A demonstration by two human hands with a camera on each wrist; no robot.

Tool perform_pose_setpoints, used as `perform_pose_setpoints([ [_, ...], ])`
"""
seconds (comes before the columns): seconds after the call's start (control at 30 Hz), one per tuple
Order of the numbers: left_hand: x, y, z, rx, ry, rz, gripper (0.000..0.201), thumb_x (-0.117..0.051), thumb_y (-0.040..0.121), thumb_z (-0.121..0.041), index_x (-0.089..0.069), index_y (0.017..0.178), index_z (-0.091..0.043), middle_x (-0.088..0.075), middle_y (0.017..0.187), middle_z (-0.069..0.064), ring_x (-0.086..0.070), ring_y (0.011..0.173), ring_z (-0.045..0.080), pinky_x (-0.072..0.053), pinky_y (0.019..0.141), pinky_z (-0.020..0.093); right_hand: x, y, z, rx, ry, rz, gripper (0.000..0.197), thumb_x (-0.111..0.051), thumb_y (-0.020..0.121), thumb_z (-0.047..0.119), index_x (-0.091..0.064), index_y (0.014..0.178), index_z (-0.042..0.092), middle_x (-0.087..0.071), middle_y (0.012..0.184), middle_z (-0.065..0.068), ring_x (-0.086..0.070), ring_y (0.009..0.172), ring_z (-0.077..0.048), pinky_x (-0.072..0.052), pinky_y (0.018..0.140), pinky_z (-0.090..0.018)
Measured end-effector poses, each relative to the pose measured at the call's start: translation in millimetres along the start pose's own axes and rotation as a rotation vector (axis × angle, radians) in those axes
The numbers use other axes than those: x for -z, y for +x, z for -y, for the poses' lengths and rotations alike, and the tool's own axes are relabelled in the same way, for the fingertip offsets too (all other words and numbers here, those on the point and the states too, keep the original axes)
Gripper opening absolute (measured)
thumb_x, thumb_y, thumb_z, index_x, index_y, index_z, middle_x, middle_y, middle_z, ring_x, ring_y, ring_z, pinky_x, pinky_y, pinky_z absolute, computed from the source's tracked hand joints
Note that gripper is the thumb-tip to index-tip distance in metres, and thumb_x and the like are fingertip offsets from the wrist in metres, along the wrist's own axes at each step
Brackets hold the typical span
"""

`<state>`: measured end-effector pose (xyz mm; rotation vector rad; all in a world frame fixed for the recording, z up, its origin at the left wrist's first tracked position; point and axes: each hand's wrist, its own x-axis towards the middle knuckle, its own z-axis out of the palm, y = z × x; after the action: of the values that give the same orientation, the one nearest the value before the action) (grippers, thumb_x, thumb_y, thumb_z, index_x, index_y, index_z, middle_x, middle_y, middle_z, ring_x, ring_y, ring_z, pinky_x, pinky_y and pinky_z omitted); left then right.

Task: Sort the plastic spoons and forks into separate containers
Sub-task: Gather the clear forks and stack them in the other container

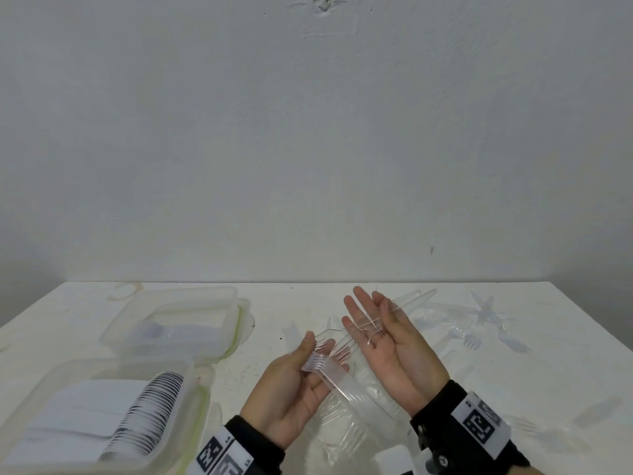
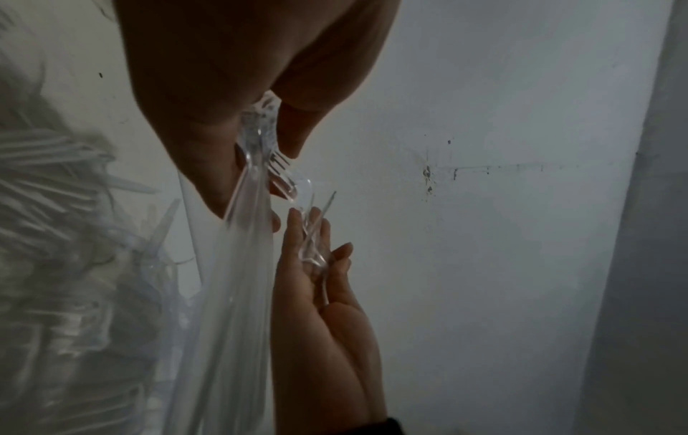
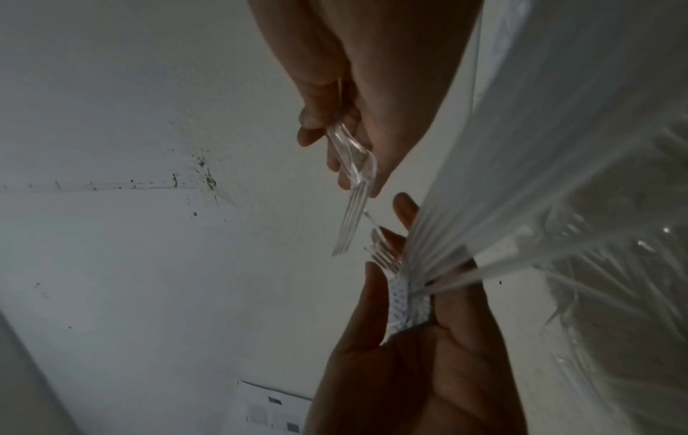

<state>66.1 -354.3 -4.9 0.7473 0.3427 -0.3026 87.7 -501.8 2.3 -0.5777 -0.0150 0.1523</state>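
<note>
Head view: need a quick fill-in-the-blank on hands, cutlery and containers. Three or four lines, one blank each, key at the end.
1. The left hand grips a stacked bundle of clear plastic ____.
2. The single fork lies in the ____ hand.
3. The near container, stacked full of cutlery, sits on the ____ side of the table.
4. Loose cutlery lies scattered on the table to the ____ of the hands.

Missing words: forks; right; left; right
</note>
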Motion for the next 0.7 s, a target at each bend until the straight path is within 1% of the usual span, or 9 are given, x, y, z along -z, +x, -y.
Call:
perform_pose_setpoints([
  [0.1, 4, 4, 1, -0.052, 0.050, -0.059, 0.026, -0.054, 0.096, -0.018, -0.059, 0.098, 0.008, -0.073, 0.081, 0.014, -0.073, 0.075, 0.030, -0.059, 0.074, 0.045, 6, 1, 3, -0.017, -0.031, -0.019, 0.030, -0.052, 0.086, 0.019, -0.056, 0.110, 0.002, -0.065, 0.122, -0.019, -0.065, 0.110, -0.030, -0.052, 0.091, -0.046],
  [0.2, 12, 5, -6, -0.086, 0.041, -0.090, 0.024, -0.054, 0.097, -0.017, -0.058, 0.097, 0.006, -0.073, 0.083, 0.014, -0.073, 0.082, 0.032, -0.059, 0.073, 0.044, 15, 3, 19, 0.013, -0.130, -0.039, 0.036, -0.051, 0.087, 0.021, -0.056, 0.114, -0.001, -0.065, 0.120, -0.021, -0.065, 0.109, -0.031, -0.055, 0.088, -0.045],
  [0.23, 16, 6, -9, -0.104, 0.057, -0.098, 0.025, -0.054, 0.096, -0.018, -0.058, 0.098, 0.007, -0.072, 0.086, 0.014, -0.072, 0.084, 0.032, -0.060, 0.073, 0.043, 17, 4, 28, 0.029, -0.195, -0.049, 0.035, -0.051, 0.087, 0.021, -0.057, 0.114, -0.001, -0.066, 0.117, -0.022, -0.067, 0.106, -0.031, -0.057, 0.084, -0.043],
  [0.3, 22, 8, -14, -0.145, 0.113, -0.108, 0.027, -0.056, 0.096, -0.019, -0.057, 0.099, 0.008, -0.070, 0.089, 0.015, -0.072, 0.087, 0.032, -0.060, 0.073, 0.041, 20, 4, 43, 0.037, -0.427, -0.077, 0.034, -0.050, 0.089, 0.024, -0.061, 0.110, -0.001, -0.068, 0.111, -0.022, -0.070, 0.097, -0.029, -0.060, 0.073, -0.036],
  [0.37, 26, 7, -17, -0.166, 0.161, -0.099, 0.027, -0.055, 0.096, -0.020, -0.058, 0.096, 0.007, -0.069, 0.086, 0.015, -0.072, 0.089, 0.033, -0.060, 0.075, 0.040, 22, 3, 50, -0.014, -0.687, -0.092, 0.036, -0.049, 0.091, 0.028, -0.063, 0.112, 0.002, -0.071, 0.106, -0.019, -0.071, 0.088, -0.025, -0.055, 0.065, -0.028],
  [0.43, 28, 7, -18, -0.171, 0.173, -0.096, 0.027, -0.055, 0.096, -0.020, -0.058, 0.095, 0.007, -0.068, 0.086, 0.016, -0.072, 0.090, 0.033, -0.061, 0.074, 0.039, 25, 3, 51, -0.084, -0.807, -0.087, 0.038, -0.048, 0.093, 0.032, -0.064, 0.113, 0.004, -0.073, 0.099, -0.018, -0.069, 0.076, -0.022, -0.049, 0.058, -0.024],
  [0.53, 30, 7, -17, -0.177, 0.172, -0.099, 0.029, -0.055, 0.096, -0.020, -0.058, 0.098, 0.008, -0.067, 0.088, 0.018, -0.072, 0.090, 0.034, -0.061, 0.074, 0.038, 25, 1, 51, -0.186, -0.852, -0.082, 0.045, -0.047, 0.092, 0.042, -0.067, 0.109, 0.006, -0.072, 0.096, -0.023, -0.061, 0.061, -0.019, -0.044, 0.051, -0.022],
  [0.63, 32, 8, -18, -0.189, 0.191, -0.108, 0.029, -0.054, 0.096, -0.021, -0.058, 0.098, 0.008, -0.068, 0.088, 0.017, -0.072, 0.092, 0.034, -0.060, 0.077, 0.039, 25, 1, 49, -0.262, -0.829, -0.094, 0.055, -0.047, 0.089, 0.050, -0.067, 0.108, 0.003, -0.071, 0.094, -0.026, -0.056, 0.054, -0.019, -0.042, 0.048, -0.022],
  [0.7, 32, 8, -18, -0.200, 0.213, -0.113, 0.028, -0.055, 0.096, -0.020, -0.059, 0.095, 0.008, -0.069, 0.086, 0.017, -0.072, 0.091, 0.033, -0.060, 0.078, 0.038, 25, 3, 47, -0.288, -0.786, -0.115, 0.055, -0.052, 0.088, 0.050, -0.068, 0.105, 0.000, -0.071, 0.093, -0.027, -0.053, 0.051, -0.018, -0.039, 0.044, -0.021],
])
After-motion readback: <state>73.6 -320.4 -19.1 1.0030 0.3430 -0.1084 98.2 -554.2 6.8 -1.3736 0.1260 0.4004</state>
